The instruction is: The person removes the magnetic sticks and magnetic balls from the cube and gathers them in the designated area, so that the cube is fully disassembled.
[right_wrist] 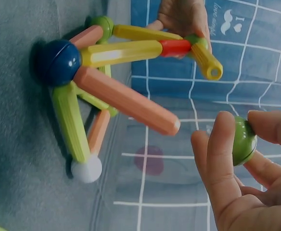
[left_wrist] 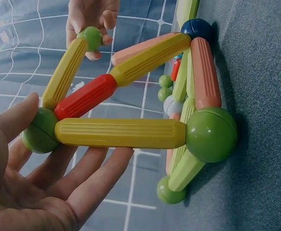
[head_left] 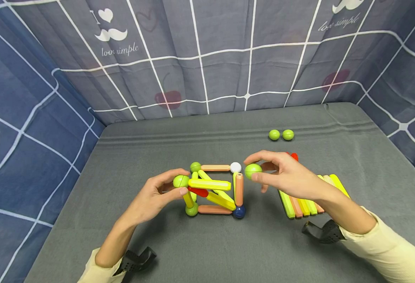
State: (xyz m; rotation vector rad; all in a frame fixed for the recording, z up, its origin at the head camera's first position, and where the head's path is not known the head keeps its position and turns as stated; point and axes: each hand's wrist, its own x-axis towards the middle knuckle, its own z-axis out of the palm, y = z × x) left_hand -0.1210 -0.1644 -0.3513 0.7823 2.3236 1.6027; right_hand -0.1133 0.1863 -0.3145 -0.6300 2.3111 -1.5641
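My left hand (head_left: 147, 198) pinches a green ball (left_wrist: 39, 132) at the raised corner of a magnetic stick-and-ball structure. From that ball, one yellow stick (left_wrist: 121, 133) runs down to a lower green ball (left_wrist: 211, 134). A red stick (left_wrist: 87, 97) joined to another yellow stick slopes to a navy ball (right_wrist: 58, 62). A third yellow stick (head_left: 209, 184) juts rightward, its end free. From the navy ball an orange stick (right_wrist: 128, 101) rises, also free-ended. My right hand (head_left: 290, 175) holds a loose green ball (right_wrist: 244, 140) between thumb and fingers, just right of the structure.
Several yellow, lime and orange sticks (head_left: 301, 206) lie in a row under and beside the right forearm, with red pieces (head_left: 294, 156) behind. Two green balls (head_left: 288, 135) sit farther back on the grey cloth. A white ball (head_left: 235, 168) marks the structure's back right corner. Curtains surround the table.
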